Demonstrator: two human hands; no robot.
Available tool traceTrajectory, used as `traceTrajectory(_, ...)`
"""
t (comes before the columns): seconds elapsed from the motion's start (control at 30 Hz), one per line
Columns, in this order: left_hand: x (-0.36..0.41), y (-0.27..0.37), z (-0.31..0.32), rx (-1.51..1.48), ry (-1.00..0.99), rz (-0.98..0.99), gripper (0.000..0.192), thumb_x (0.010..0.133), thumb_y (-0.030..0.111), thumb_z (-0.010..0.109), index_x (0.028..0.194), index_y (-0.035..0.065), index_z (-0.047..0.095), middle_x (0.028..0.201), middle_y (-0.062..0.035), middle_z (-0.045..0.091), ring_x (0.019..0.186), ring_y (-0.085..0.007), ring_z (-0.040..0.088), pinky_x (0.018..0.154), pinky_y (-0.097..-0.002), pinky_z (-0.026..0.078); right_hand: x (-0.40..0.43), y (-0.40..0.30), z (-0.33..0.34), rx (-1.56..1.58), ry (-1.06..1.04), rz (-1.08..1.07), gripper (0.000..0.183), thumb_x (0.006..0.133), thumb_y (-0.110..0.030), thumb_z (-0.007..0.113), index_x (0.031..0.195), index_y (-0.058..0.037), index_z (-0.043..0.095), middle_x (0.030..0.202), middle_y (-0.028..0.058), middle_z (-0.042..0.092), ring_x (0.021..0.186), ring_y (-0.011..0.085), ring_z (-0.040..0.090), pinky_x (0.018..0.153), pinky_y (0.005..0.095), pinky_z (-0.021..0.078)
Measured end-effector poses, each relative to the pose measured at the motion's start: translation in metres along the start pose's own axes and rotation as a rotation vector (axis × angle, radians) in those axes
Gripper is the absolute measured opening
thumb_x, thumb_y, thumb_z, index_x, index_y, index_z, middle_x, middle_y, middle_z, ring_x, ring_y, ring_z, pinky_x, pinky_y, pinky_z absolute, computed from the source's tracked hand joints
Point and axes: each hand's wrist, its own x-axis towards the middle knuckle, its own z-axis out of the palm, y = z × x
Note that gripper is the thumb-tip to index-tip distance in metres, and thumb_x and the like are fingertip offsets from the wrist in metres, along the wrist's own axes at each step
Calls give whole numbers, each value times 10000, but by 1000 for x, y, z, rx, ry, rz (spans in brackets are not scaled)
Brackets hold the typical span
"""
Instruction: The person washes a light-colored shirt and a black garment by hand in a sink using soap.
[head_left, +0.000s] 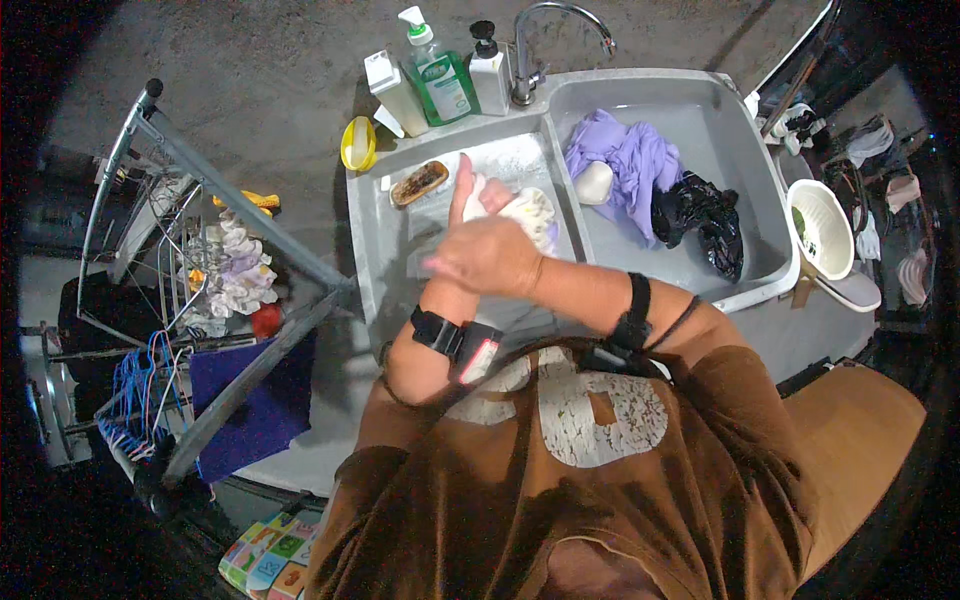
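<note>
My left hand (471, 196) is over the left basin (360, 247), its fingers curled on a wet white cloth (534, 214) with faint yellow and purple patches. Across its wrist lies my right hand (487, 256), slightly blurred, fingers curled; whether it holds part of the cloth is hidden. A wooden scrubbing brush (420, 184) with dark, worn marks rests in the same basin, left of my hands, by a small white piece. In the right basin (675, 97) are a lilac cloth (626, 161), a rounded white object (594, 183) and a black plastic bag (701, 217).
Behind the basins stand a green pump bottle (448, 86), white bottles and a curved metal faucet (523, 45). A yellow bowl (358, 144) sits at the left corner. A metal rack (247, 210) with hangers is at left, a white plastic basket (825, 225) at right.
</note>
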Motion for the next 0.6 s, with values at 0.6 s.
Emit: traceTrajectory(0.6,12,-14,65,163,612,-277,350,836,363,460,996,63,544,976,-83,591,876,-229,571,844,-372,415,-3,101,-17,400,250,568,322,834,-283,468,671,-8,510,580,128,506,527,238,490,487,324,383)
